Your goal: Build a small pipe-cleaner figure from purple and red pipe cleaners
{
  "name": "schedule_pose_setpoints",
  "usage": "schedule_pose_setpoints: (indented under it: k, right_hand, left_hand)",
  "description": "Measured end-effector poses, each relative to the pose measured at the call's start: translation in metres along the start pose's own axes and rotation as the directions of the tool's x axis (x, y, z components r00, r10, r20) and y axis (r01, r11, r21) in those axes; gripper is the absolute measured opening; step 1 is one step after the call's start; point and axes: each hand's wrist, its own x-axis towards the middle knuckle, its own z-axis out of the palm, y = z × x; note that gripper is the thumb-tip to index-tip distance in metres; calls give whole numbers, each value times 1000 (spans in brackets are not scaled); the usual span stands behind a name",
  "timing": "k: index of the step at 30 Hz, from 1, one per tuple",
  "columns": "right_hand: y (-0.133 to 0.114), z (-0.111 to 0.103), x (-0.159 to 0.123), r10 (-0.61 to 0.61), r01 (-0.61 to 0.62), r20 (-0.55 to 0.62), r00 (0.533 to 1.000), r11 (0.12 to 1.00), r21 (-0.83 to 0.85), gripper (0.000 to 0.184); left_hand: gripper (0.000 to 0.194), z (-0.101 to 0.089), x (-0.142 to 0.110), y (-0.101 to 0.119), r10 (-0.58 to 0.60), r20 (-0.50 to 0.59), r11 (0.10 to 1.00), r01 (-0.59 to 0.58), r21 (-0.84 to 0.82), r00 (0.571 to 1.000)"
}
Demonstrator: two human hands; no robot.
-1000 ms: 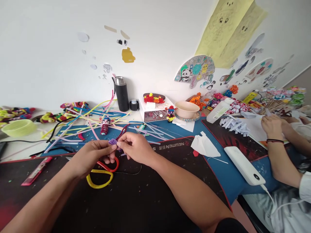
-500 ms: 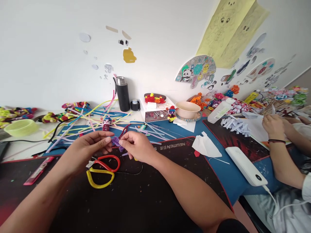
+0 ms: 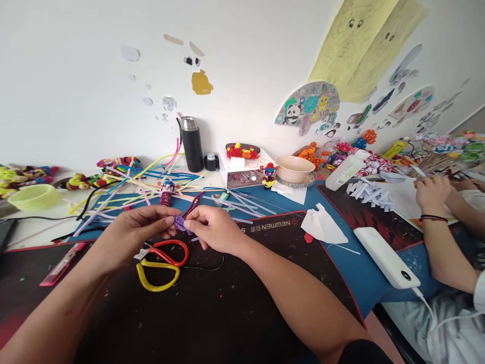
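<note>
A small piece of bent purple pipe cleaner (image 3: 180,222) is held above the black mat, pinched from both sides. My left hand (image 3: 146,227) grips its left end between thumb and fingers; my right hand (image 3: 208,226) has its right side, with the fingers partly hiding it. Just below the hands lie scissors (image 3: 163,264) with one red and one yellow handle, their blades under my left hand. A dark red twisted pipe cleaner (image 3: 194,202) lies behind my right hand, and a small pipe-cleaner figure (image 3: 166,193) is beyond my left.
Loose pipe cleaners (image 3: 140,189) spread across the back left, near a black thermos (image 3: 192,145). A beige bowl (image 3: 294,168), a white cloth-like piece (image 3: 324,225) and a white power bank (image 3: 386,257) are to the right. At far right another person's hand (image 3: 432,194) works by paper strips.
The camera view has shifted slightly. Both hands keep their pinch on the purple piece, which has turned a little between the fingers.
</note>
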Motion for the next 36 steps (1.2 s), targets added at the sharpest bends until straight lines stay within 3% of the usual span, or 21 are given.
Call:
schedule_pose_setpoints:
  k: [12,18,24,28,36]
  right_hand:
    - [-3,-1,0,41,-43,37,998,998,37,13]
    - [0,-3,3,41,-42,13,999,995,88,13]
    - [1,-6,4,13,-10,-10,1000,970,241,19]
    - [0,-4,2,-1,16,-80,997,982,188,28]
    - [5,-1,4,-88,105,-131,987,986,128,18]
  left_hand:
    - [52,6,-6,17,-30,-5,992,31,120,1000]
    - [53,15,-5,15,-53,-26,998,53,21,998]
    - [52,29,-9,19,-20,-205,992,-7,-129,979]
    - [55,39,-11,22,-38,-296,960,-47,-275,954]
    - [52,44,-11,13,-45,-281,936,-57,-347,959]
